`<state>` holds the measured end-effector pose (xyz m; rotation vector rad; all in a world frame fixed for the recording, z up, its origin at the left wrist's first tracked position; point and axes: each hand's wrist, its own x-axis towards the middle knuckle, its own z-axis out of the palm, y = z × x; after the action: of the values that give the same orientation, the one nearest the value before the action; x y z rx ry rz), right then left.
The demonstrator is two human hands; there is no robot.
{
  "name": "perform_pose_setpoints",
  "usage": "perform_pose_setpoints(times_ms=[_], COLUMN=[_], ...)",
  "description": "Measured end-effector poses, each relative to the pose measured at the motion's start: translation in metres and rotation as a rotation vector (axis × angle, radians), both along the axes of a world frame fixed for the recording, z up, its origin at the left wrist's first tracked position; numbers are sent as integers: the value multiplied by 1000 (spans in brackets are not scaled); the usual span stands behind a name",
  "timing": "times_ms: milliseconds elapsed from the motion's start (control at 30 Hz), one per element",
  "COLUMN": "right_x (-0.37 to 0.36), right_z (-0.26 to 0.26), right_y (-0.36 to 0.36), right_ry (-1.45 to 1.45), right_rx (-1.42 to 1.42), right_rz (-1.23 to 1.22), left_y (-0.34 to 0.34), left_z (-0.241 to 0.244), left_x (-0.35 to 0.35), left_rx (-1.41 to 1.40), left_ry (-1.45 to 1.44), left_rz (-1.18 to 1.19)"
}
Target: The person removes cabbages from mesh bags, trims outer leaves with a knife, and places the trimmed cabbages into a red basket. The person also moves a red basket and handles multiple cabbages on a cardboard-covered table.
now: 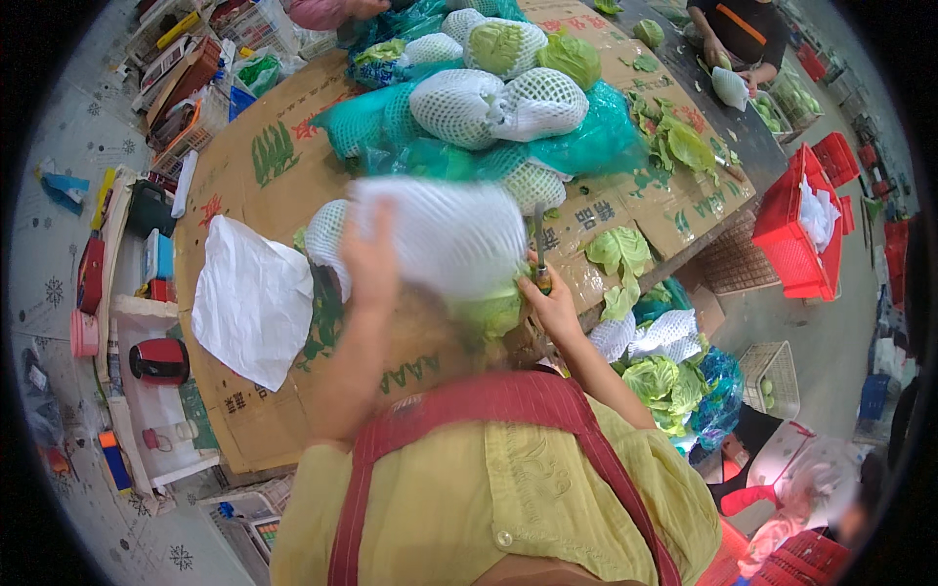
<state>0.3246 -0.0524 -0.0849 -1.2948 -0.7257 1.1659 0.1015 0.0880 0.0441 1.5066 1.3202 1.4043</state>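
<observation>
My left hand (372,256) grips a white foam net sleeve (454,234), blurred by motion. A green cabbage (492,311) shows below the sleeve, near my body; how much of it the sleeve covers cannot be made out. My right hand (555,302) holds a small knife (541,245) by its handle, blade pointing away from me, and its fingers touch the cabbage's right side. Behind my left hand lies another net-wrapped cabbage (327,233). A heap of cabbages in foam nets (456,108) rests on green plastic bags (381,121) farther back.
Printed cardboard (242,190) covers the table. A crumpled white sheet (253,304) lies left; loose leaves (619,253) lie right. Below the right edge are cabbages (652,381) and a red crate (795,220). A co-worker (740,33) handles a netted cabbage (730,88) at back right.
</observation>
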Motion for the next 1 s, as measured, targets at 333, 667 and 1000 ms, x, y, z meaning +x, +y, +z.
perform_pose_setpoints(times_ms=[333, 667, 1000], right_x=[-4, -40, -22], right_z=[-30, -13, -29], right_y=[-32, -13, -25], right_ry=[-161, 270, -395], right_rx=[-103, -181, -250], right_rz=[-151, 144, 172], left_y=[-65, -63, -71], left_z=[-65, -81, -88], left_x=[-23, -6, 7], left_rx=[-247, 8, -31], left_ry=[430, 594, 911], left_rz=[-643, -528, -483])
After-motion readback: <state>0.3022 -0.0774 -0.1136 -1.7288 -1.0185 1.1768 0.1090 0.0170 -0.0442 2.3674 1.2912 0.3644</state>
